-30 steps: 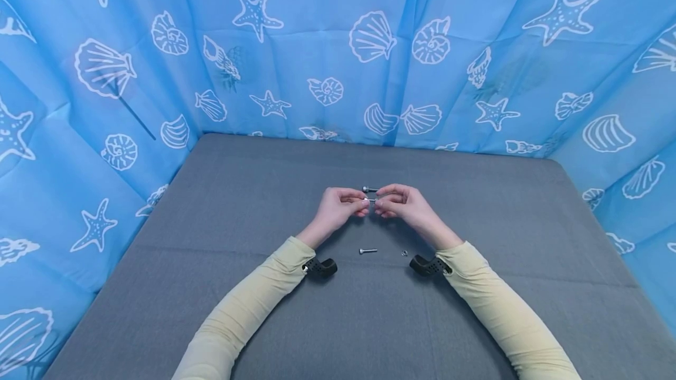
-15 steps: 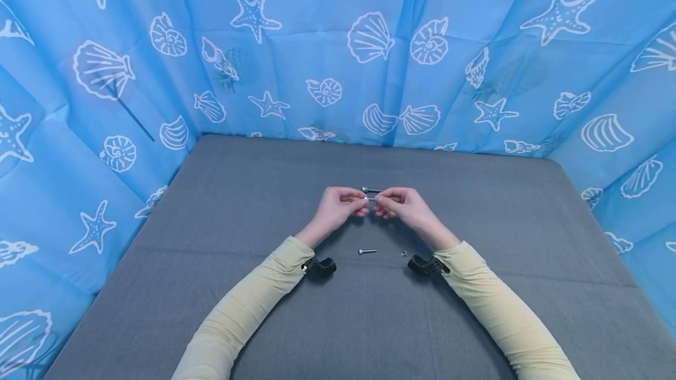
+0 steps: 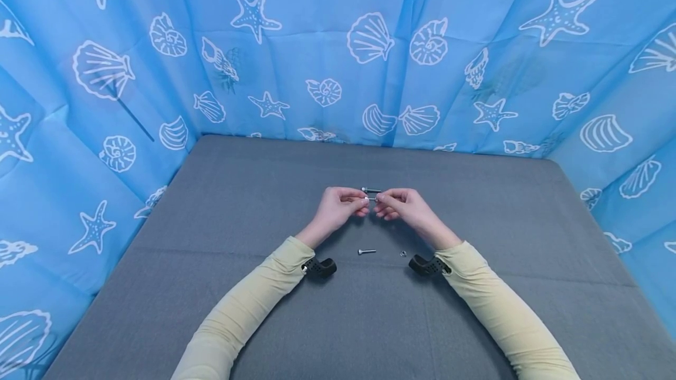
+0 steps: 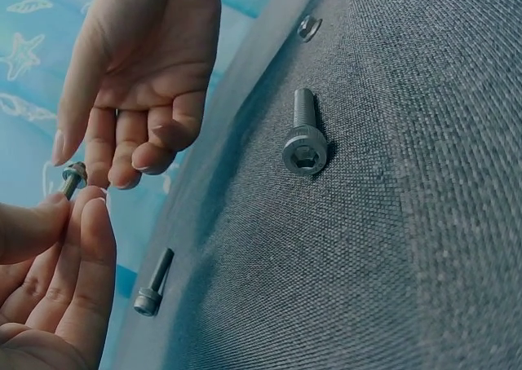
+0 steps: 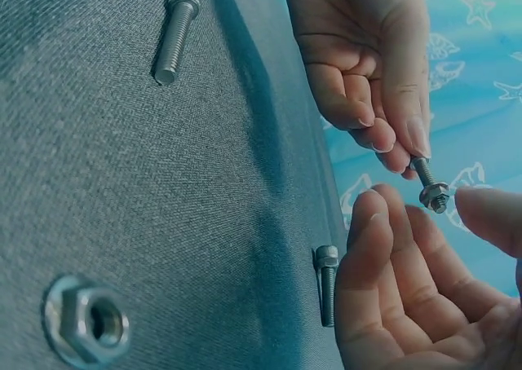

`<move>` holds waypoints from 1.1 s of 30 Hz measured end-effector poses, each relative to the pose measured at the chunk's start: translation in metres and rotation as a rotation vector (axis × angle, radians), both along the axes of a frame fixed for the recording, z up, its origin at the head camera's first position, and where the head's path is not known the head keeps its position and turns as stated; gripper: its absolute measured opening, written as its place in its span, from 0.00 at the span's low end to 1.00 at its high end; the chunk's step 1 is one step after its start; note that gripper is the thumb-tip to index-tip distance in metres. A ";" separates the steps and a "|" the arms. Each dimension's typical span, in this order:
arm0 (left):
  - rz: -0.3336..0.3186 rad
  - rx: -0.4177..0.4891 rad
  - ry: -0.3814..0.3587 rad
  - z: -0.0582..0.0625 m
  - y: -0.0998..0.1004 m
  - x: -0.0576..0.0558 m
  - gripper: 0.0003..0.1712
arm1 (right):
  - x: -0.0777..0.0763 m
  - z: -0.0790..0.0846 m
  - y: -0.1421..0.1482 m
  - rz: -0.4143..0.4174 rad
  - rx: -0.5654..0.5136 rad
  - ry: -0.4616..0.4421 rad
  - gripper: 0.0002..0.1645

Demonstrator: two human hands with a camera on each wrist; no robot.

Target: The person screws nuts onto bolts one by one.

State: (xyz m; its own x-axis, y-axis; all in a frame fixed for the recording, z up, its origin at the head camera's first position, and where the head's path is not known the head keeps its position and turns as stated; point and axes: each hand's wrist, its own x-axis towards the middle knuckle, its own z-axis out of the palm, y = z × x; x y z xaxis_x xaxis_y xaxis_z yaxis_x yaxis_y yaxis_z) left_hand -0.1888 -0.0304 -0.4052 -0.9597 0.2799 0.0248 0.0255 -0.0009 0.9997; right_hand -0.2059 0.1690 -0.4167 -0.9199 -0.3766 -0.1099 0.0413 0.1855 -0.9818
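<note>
My left hand (image 3: pixel 338 203) pinches a small socket-head bolt (image 5: pixel 424 171) between thumb and fingers, its head hidden in the grip. Near the bolt's free end sits a nut (image 5: pixel 433 194) with a washer against it. My right hand (image 3: pixel 404 204) is right at that end. In the right wrist view its thumb (image 5: pixel 489 217) stands slightly off the nut, with the fingers loosely bent on the other side. Both hands are raised over the grey table (image 3: pixel 296 309).
Behind the hands another bolt (image 3: pixel 371 190) lies on the cloth. A thicker-looking socket-head bolt (image 4: pixel 306 150) lies nearer the body, with a loose nut (image 5: pixel 94 323) on a washer to its right. A blue shell-print curtain (image 3: pixel 327 63) surrounds the far sides.
The right fingers have shifted slightly at the bolt's end, and the thumb has moved across a little. The left hand keeps its pinch in the same place.
</note>
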 end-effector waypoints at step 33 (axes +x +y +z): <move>0.041 0.019 0.015 -0.031 0.005 -0.015 0.08 | 0.000 0.001 0.000 0.018 0.018 -0.009 0.19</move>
State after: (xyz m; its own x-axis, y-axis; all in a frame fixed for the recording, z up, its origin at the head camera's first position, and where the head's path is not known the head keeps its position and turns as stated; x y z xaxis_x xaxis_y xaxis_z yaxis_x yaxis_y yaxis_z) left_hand -0.2034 -0.0255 -0.4360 -0.9699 0.2394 0.0440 0.0407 -0.0187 0.9990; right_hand -0.2055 0.1691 -0.4157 -0.9120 -0.3907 -0.1245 0.0462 0.2037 -0.9779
